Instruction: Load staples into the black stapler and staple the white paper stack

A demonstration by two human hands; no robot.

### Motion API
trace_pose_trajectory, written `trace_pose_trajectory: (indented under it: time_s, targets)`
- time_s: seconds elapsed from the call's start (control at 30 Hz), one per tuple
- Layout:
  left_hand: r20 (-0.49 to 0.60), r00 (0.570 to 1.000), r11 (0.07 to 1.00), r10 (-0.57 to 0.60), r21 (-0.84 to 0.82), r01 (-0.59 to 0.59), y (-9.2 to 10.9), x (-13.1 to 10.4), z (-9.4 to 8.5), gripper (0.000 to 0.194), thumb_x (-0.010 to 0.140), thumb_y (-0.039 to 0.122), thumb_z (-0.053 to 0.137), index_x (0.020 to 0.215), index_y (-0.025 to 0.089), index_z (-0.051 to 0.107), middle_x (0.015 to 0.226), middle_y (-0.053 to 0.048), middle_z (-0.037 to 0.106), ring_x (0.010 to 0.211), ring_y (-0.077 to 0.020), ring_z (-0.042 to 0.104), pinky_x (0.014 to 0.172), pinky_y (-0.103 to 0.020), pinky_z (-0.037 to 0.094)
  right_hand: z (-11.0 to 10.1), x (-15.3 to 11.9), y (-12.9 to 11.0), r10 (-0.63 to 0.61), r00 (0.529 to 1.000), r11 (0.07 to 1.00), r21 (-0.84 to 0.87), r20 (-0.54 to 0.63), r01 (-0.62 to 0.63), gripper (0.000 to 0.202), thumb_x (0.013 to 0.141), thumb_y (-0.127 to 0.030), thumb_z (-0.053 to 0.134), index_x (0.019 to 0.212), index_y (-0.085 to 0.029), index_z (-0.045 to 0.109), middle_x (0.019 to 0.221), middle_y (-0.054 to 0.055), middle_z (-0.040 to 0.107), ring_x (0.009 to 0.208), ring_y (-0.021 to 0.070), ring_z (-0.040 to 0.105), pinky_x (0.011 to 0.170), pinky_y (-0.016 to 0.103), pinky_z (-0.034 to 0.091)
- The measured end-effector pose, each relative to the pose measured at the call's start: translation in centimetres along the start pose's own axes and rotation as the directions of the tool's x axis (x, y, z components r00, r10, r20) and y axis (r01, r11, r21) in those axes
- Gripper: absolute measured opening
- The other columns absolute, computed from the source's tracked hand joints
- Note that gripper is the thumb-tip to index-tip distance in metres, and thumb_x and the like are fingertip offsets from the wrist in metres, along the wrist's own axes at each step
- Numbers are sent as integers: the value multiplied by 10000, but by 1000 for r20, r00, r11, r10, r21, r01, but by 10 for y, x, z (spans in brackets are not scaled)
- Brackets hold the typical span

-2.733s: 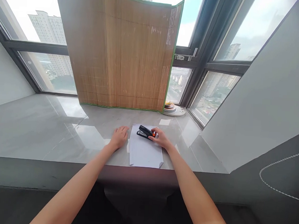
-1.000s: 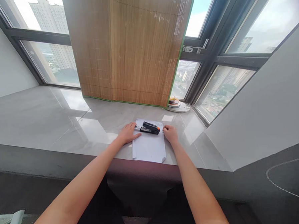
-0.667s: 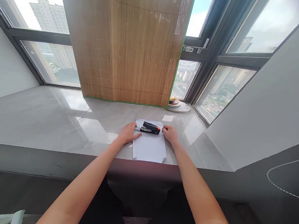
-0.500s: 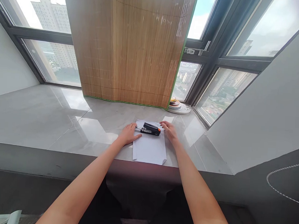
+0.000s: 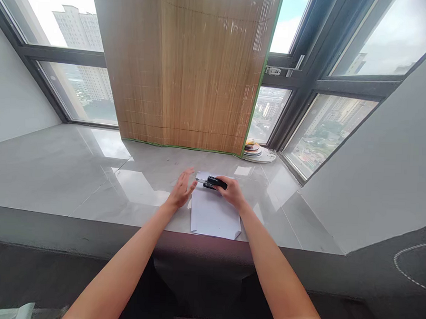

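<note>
A black stapler [image 5: 214, 181] is over the far part of a white paper sheaf [image 5: 215, 216], with its silver tray sticking out to the left. My right hand [image 5: 231, 193] is closed around the stapler's right end, fingers and thumb wrapped on it. Beside the tray's tip, my left hand [image 5: 182, 190] is raised with its fingers stretched out and thumb apart, holding nothing. Whether the left thumb touches the tray I cannot tell. The paper's near corners curl up a little at the sill's front edge.
The paper lies on a grey tiled window sill [image 5: 90, 191]. Behind it hangs a bamboo blind [image 5: 202, 83] with green edging. Several stacked plates [image 5: 258, 153] stand in the far right corner by the window frame. A white cord [image 5: 402, 271] loops at the right.
My right hand has moved left and closed on the stapler, covering its right end. My left hand has lifted from the tray's left end and its fingers now point upward.
</note>
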State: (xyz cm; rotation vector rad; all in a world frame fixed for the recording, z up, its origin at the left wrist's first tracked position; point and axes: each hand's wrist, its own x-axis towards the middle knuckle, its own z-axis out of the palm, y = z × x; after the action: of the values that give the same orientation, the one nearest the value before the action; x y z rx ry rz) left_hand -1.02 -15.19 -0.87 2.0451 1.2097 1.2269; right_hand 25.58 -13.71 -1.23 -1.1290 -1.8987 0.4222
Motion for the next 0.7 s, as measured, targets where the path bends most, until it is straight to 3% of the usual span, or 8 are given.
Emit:
trace_pose_trajectory:
  time_s: [0.07, 0.13, 0.23, 0.33, 0.43, 0.53, 0.63, 0.7]
  targets:
    - [-196, 978, 930, -75, -367, -2, 2, 2, -6, 619, 1060, 678, 466, 1464, 226, 592, 1696, -146, 460, 1621, -305, 351, 1346, -493, 239, 5, -1, -4, -73, 992, 995, -77, -103, 65, 244, 941, -305, 719, 1174, -258, 775, 1078, 66, 828, 962, 279, 765, 889, 396, 585]
    - [-181, 946, 691, -267, -721, 57, 3, 5, -9, 656, 1067, 709, 401, 1439, 211, 611, 1671, -159, 494, 1586, -297, 425, 1328, -481, 304, 9, -2, -10, -202, 966, 966, -196, -158, 170, 231, 996, -294, 692, 1213, -254, 759, 1115, 84, 820, 998, 281, 758, 905, 404, 582]
    - [181, 894, 253, -410, -919, 302, 5, 10, -11, 675, 1092, 671, 348, 1366, 133, 650, 1531, -236, 612, 1433, -317, 609, 1245, -476, 449, 11, -2, -24, -420, 901, 859, -369, -114, 354, 236, 1055, -240, 639, 1270, -243, 737, 1160, 100, 811, 1047, 270, 742, 940, 414, 560]
    - [412, 822, 34, -394, -887, 461, 6, 13, -11, 613, 1125, 539, 349, 1324, 55, 669, 1310, -268, 729, 1273, -329, 713, 1139, -488, 549, 10, -3, -34, -571, 820, 715, -472, 31, 516, 274, 1082, -151, 584, 1303, -234, 722, 1215, 91, 804, 1108, 232, 729, 981, 401, 511]
    - [465, 789, -51, -401, -871, 488, 4, 15, -12, 591, 1142, 441, 302, 1289, 11, 680, 1180, -261, 768, 1173, -315, 754, 1064, -475, 599, 12, -6, -37, -642, 754, 597, -529, 134, 603, 307, 1092, -94, 554, 1306, -241, 719, 1229, 62, 804, 1135, 195, 715, 996, 388, 453]
    - [492, 768, -70, -409, -856, 511, -1, 15, -12, 544, 1138, 375, 306, 1267, 10, 689, 1144, -254, 773, 1128, -315, 767, 1031, -495, 620, 15, -9, -35, -667, 728, 538, -572, 162, 620, 333, 1085, -69, 559, 1327, -243, 709, 1214, 48, 806, 1125, 190, 703, 988, 395, 419]
    - [496, 758, -72, -425, -853, 517, -6, 14, -11, 466, 1122, 309, 355, 1218, 11, 700, 1102, -256, 771, 1113, -319, 774, 1012, -485, 637, 17, -10, -32, -666, 732, 547, -573, 144, 610, 373, 1059, -50, 579, 1345, -255, 705, 1203, 42, 808, 1104, 198, 701, 969, 402, 418]
    - [446, 765, -55, -465, -877, 477, -9, 15, -9, 365, 1096, 206, 400, 1194, 26, 702, 1103, -243, 772, 1136, -297, 774, 1032, -439, 636, 16, -9, -31, -634, 771, 629, -539, 62, 560, 361, 1033, -64, 611, 1313, -259, 725, 1174, 47, 815, 1055, 214, 708, 963, 413, 437]
